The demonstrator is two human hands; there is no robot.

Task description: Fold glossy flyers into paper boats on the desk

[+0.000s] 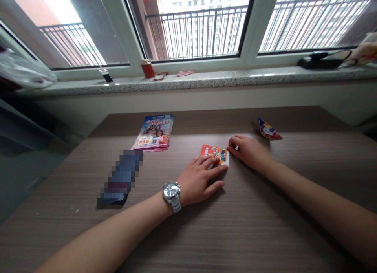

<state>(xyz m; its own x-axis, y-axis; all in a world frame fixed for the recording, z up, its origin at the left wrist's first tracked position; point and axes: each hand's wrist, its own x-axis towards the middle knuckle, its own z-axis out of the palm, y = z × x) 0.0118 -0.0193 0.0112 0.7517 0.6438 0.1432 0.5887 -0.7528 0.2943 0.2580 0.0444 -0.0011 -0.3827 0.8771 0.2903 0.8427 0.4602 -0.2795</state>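
Note:
A small folded paper flyer (pixel 223 154), orange-red with printed figures and a white edge, lies on the table. My left hand (pixel 200 178) rests flat with its fingers spread, the fingertips pressing on the flyer and covering its lower left part. A silver watch (pixel 171 192) is on that wrist. At the flyer's upper right corner, my right hand (pixel 246 150) has thumb and forefinger pinched together on the edge, the other fingers curled. Beyond it, to the right, stands a folded paper piece (pixel 268 131), pointed and blue, red and yellow, touched by neither hand.
On the left of the brown table (pixel 250 226) lies a stack of printed flyers (pixel 156 131). Nearer is a dark phone-like object (pixel 120 180), blurred by pixels. The stone windowsill (pixel 224 78) behind holds a red container (pixel 147 70) and a black device (pixel 319 61).

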